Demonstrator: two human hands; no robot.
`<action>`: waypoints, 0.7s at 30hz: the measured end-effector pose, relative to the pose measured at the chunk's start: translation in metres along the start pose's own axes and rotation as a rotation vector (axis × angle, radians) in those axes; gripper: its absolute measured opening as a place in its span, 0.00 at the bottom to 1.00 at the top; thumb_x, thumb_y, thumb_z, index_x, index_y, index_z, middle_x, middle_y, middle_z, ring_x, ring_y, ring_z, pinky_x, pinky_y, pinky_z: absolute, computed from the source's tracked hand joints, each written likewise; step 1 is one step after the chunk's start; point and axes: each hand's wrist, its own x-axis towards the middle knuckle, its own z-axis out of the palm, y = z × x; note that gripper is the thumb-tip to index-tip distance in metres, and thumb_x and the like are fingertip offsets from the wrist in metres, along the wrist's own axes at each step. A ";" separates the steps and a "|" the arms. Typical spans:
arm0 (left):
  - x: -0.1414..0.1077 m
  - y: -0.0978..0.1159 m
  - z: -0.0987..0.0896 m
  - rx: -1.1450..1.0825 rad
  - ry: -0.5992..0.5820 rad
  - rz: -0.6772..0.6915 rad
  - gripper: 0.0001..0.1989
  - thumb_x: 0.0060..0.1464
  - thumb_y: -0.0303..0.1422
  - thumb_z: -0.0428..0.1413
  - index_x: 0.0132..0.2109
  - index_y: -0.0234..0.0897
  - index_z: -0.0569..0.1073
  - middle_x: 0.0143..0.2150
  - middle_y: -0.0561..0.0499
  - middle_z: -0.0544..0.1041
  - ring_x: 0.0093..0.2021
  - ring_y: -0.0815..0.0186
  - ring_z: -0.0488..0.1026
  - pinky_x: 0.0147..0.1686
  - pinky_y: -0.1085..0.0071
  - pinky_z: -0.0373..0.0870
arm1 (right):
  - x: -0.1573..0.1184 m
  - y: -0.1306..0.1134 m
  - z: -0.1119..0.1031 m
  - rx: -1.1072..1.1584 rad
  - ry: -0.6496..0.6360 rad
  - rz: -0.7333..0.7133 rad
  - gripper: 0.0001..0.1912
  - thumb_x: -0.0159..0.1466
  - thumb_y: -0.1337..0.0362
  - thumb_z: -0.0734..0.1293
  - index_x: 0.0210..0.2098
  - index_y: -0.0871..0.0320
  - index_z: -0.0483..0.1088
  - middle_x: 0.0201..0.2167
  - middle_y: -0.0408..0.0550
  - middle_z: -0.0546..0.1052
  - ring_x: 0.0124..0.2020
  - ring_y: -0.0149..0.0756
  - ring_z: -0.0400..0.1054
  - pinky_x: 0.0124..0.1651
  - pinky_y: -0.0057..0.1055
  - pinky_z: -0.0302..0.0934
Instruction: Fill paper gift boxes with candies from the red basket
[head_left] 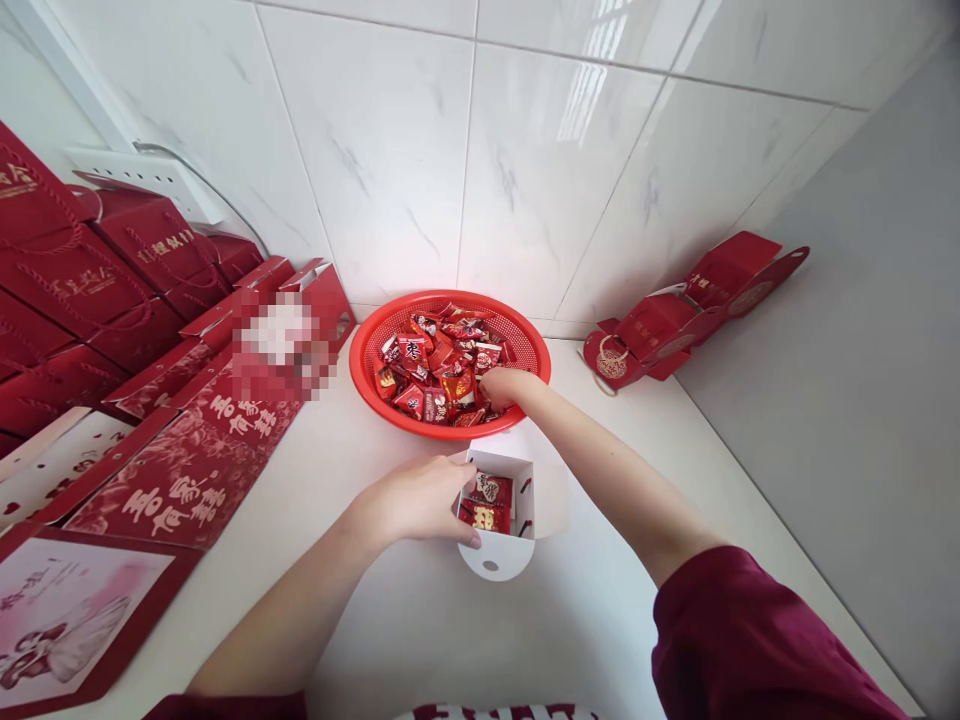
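My left hand (pixel 412 502) grips the left side of a small open white paper box (pixel 527 505), its thumb at the near edge. Inside the box lie red wrapped candies (pixel 491 518), and dark cord ends poke through its walls. A round flap with a hole hangs toward me. Behind the box stands a red plastic basket (pixel 363 385) heaped with wrapped candies (pixel 442 352), mostly red. My right hand (pixel 506 388) reaches over the basket's right rim into the candies. Its fingers curl down among the wrappers; their tips, and anything they hold, are hidden.
Red gift boxes with rope handles (pixel 90 280) are stacked at the left, beside flatter red boxes with gold lettering (pixel 187 490). Folded red boxes (pixel 660 325) stand at the right against the tiled wall (pixel 397 150). A power strip (pixel 150 180) sits at back left. A grey panel (pixel 847 350) borders the right.
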 end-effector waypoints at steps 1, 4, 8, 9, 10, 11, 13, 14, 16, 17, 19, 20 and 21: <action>-0.001 0.001 0.000 0.000 -0.005 -0.003 0.21 0.43 0.45 0.65 0.43 0.43 0.74 0.44 0.53 0.75 0.38 0.61 0.74 0.31 0.71 0.63 | -0.003 0.002 -0.002 0.020 0.054 -0.009 0.15 0.67 0.60 0.67 0.50 0.61 0.70 0.49 0.52 0.74 0.47 0.40 0.71 0.49 0.42 0.68; -0.003 0.003 -0.002 0.016 -0.037 -0.038 0.16 0.44 0.45 0.64 0.37 0.41 0.74 0.38 0.53 0.75 0.36 0.61 0.74 0.29 0.71 0.61 | -0.018 0.009 -0.007 0.124 0.259 -0.058 0.10 0.65 0.64 0.68 0.44 0.63 0.72 0.44 0.55 0.76 0.48 0.44 0.71 0.50 0.40 0.66; -0.004 0.005 -0.003 0.047 -0.051 -0.048 0.13 0.44 0.44 0.64 0.32 0.40 0.74 0.34 0.53 0.75 0.32 0.62 0.73 0.27 0.70 0.59 | -0.052 0.015 -0.006 0.322 0.429 -0.179 0.12 0.67 0.63 0.64 0.47 0.60 0.70 0.43 0.50 0.79 0.46 0.37 0.73 0.49 0.32 0.66; -0.005 0.005 -0.004 0.054 -0.049 -0.044 0.13 0.44 0.43 0.64 0.31 0.40 0.74 0.35 0.53 0.75 0.32 0.63 0.73 0.27 0.70 0.59 | -0.063 0.016 -0.004 0.409 0.444 -0.227 0.13 0.66 0.62 0.64 0.49 0.59 0.69 0.43 0.49 0.79 0.45 0.35 0.74 0.48 0.30 0.67; -0.005 0.005 -0.004 0.060 -0.048 -0.042 0.13 0.43 0.43 0.64 0.31 0.39 0.74 0.35 0.53 0.75 0.32 0.63 0.72 0.27 0.70 0.59 | -0.073 0.016 -0.001 0.531 0.448 -0.289 0.14 0.65 0.62 0.65 0.49 0.59 0.69 0.43 0.48 0.79 0.45 0.35 0.74 0.48 0.30 0.68; -0.005 0.004 -0.004 0.061 -0.049 -0.038 0.13 0.43 0.43 0.64 0.31 0.39 0.74 0.36 0.53 0.75 0.31 0.63 0.72 0.27 0.70 0.59 | -0.084 0.016 0.002 0.681 0.444 -0.361 0.14 0.63 0.62 0.66 0.48 0.59 0.70 0.43 0.48 0.79 0.44 0.35 0.74 0.48 0.30 0.68; -0.005 0.003 -0.004 0.054 -0.056 -0.027 0.13 0.43 0.43 0.64 0.32 0.40 0.75 0.36 0.53 0.75 0.31 0.63 0.72 0.27 0.70 0.59 | -0.105 0.014 0.008 0.986 0.427 -0.492 0.14 0.60 0.63 0.69 0.45 0.59 0.72 0.42 0.49 0.79 0.43 0.36 0.75 0.48 0.33 0.70; -0.005 0.002 -0.004 0.047 -0.059 -0.023 0.13 0.43 0.43 0.63 0.32 0.40 0.76 0.36 0.53 0.75 0.31 0.63 0.72 0.27 0.70 0.59 | -0.115 0.013 0.011 1.090 0.426 -0.527 0.14 0.59 0.63 0.71 0.43 0.59 0.73 0.42 0.49 0.79 0.42 0.36 0.75 0.48 0.34 0.70; -0.004 0.002 -0.004 0.044 -0.060 -0.020 0.12 0.44 0.43 0.63 0.33 0.40 0.76 0.36 0.53 0.75 0.31 0.64 0.72 0.27 0.70 0.59 | -0.134 0.011 0.016 1.145 0.446 -0.529 0.14 0.58 0.62 0.72 0.43 0.58 0.74 0.42 0.49 0.79 0.42 0.37 0.75 0.49 0.36 0.71; -0.004 0.002 -0.004 0.048 -0.054 -0.015 0.12 0.44 0.43 0.64 0.33 0.41 0.76 0.36 0.53 0.75 0.31 0.64 0.73 0.27 0.71 0.59 | -0.142 0.010 0.018 1.143 0.462 -0.514 0.14 0.59 0.61 0.72 0.44 0.57 0.74 0.42 0.48 0.79 0.42 0.37 0.75 0.50 0.37 0.71; -0.005 0.004 -0.004 0.061 -0.043 -0.001 0.11 0.44 0.42 0.64 0.32 0.41 0.76 0.37 0.53 0.75 0.32 0.64 0.73 0.28 0.71 0.59 | -0.157 0.007 0.021 1.138 0.467 -0.491 0.14 0.60 0.61 0.72 0.45 0.55 0.74 0.43 0.48 0.79 0.42 0.38 0.76 0.50 0.38 0.71; -0.005 0.004 -0.004 0.071 -0.038 0.002 0.11 0.44 0.41 0.64 0.32 0.40 0.76 0.38 0.53 0.75 0.32 0.63 0.73 0.28 0.71 0.59 | -0.164 0.006 0.022 1.140 0.460 -0.487 0.14 0.60 0.60 0.72 0.46 0.54 0.74 0.43 0.48 0.79 0.41 0.38 0.76 0.49 0.38 0.71; -0.005 0.005 -0.005 0.081 -0.037 -0.001 0.11 0.44 0.41 0.64 0.31 0.40 0.75 0.37 0.53 0.75 0.32 0.63 0.73 0.27 0.71 0.58 | -0.170 0.005 0.023 1.136 0.456 -0.482 0.14 0.60 0.60 0.72 0.46 0.54 0.73 0.42 0.47 0.79 0.40 0.38 0.76 0.48 0.38 0.72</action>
